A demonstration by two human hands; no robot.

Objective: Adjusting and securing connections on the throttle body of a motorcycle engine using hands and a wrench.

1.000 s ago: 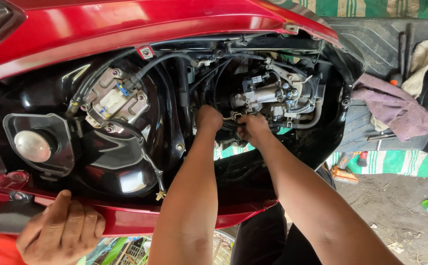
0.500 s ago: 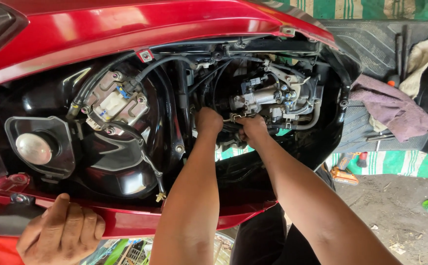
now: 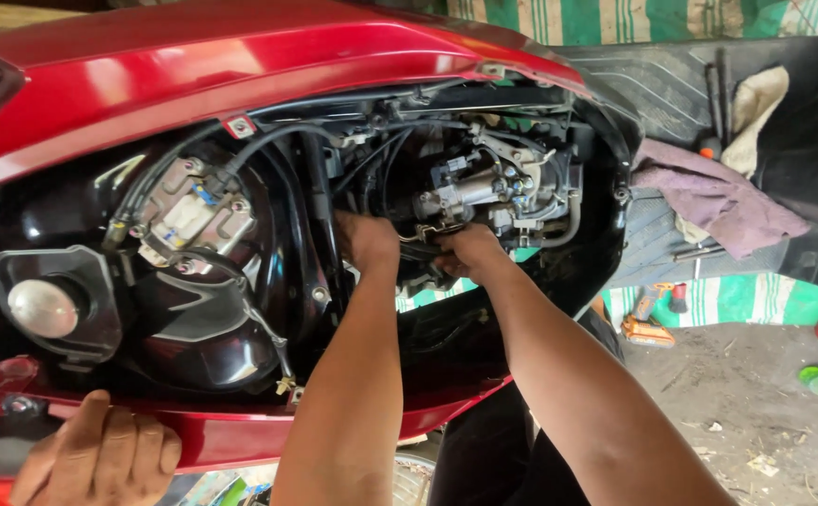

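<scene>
We reach both hands inside the red scooter shell: left hand and right hand just below the metal engine part, fingers hidden, grip indeterminable, presumably steadying wiring.
</scene>
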